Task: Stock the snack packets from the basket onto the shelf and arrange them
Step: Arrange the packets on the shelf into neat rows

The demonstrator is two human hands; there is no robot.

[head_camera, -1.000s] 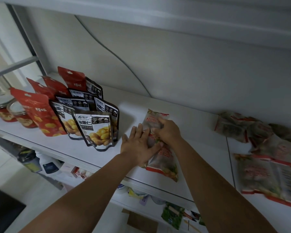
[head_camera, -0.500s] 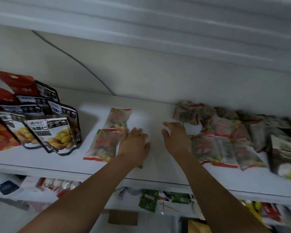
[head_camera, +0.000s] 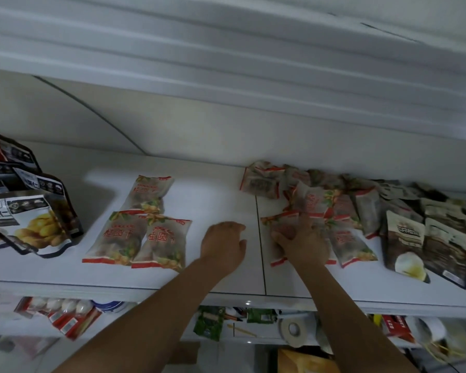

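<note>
While the right hand lies on a snack packet at the near left side of the messy pile, its fingers bend down around that packet as if to pick it up. The left hand rests on the white shelf just beside it, fingers loosely curled, holding nothing. Three packets lie flat and neat further left. The basket is not in view.

The packets in the pile lie over each other, so pulling one out could drag others along, maybe off the front edge. A slippery packet could also slide out of the fingers.

The neat packets say 桂圆干 in red. The dark bags far left show yellow nuts and 栗仁. The writing on the brown bags on the right is too blurry to read.
</note>
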